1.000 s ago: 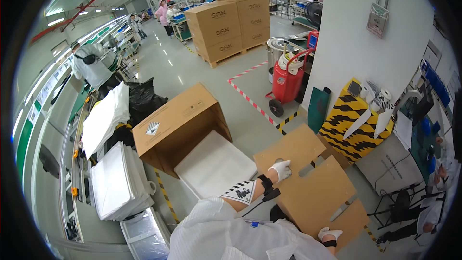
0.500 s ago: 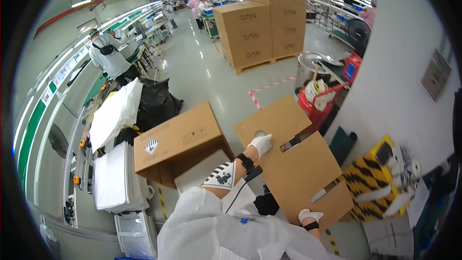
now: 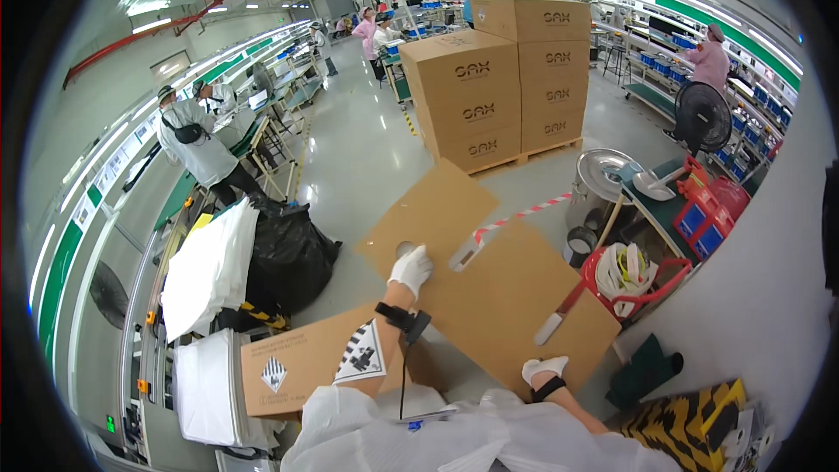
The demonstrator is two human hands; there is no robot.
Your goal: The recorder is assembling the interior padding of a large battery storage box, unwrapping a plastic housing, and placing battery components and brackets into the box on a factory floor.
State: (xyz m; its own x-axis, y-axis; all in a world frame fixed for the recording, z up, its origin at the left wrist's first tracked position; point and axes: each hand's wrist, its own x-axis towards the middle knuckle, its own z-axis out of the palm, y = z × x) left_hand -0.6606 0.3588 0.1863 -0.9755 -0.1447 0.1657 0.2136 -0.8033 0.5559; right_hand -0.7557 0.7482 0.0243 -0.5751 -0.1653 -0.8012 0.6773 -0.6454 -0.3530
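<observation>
I hold a large flattened brown cardboard box (image 3: 489, 288) up in front of me, tilted over the floor. My left hand (image 3: 410, 269), in a white glove with a black wrist device, grips its left edge near a round hole. My right hand (image 3: 543, 369), also gloved, grips the lower edge of the same cardboard. Strips of tape run across the sheet. Below my left arm stands an open brown carton (image 3: 315, 367) with diamond hazard labels on its side.
A pallet of stacked brown cartons (image 3: 498, 87) stands ahead. At left are a black bag (image 3: 288, 253), white bags (image 3: 205, 267) and workbenches with people. At right are a metal bin (image 3: 603, 179), a red hose cart (image 3: 634, 275), a fan (image 3: 702, 118) and a yellow-black striped barrier (image 3: 686, 424).
My view has swung upward and leftward toward the hall. The flattened cardboard has risen with both hands still on it, and the open carton now sits lower left.
</observation>
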